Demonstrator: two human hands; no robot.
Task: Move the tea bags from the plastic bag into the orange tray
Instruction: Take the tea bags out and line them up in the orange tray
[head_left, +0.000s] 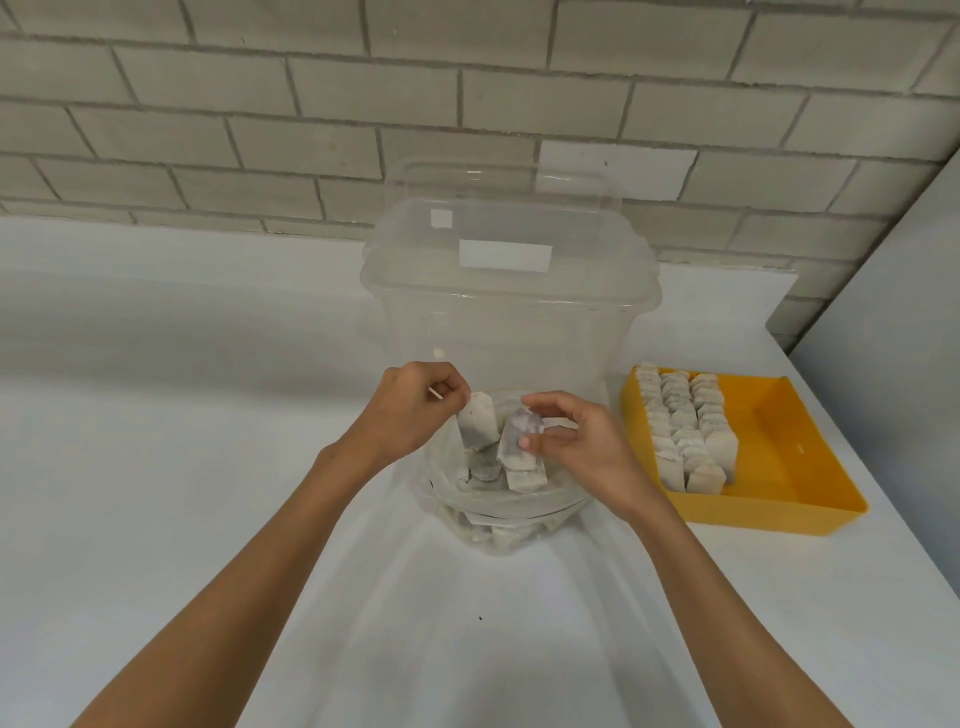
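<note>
1. Surface: white table (156, 415). Far edge meets a pale brick wall (260, 104); a plain pale panel (909, 312) stands at the far right.
2. Count: one clear lidded container (509, 322), far centre; one plastic bag (519, 512) just in front of it, mouth open; one orange tray (800, 447) to the right.
3. Tray holds three rows of upright tea bags (685, 431) along its left side; number per row cannot be told.
4. Left hand (410, 410) pinches one tea bag (478, 426) above the bag mouth.
5. Right hand (576, 441) pinches a second tea bag (511, 447) beside it. More lie loose inside the bag.
</note>
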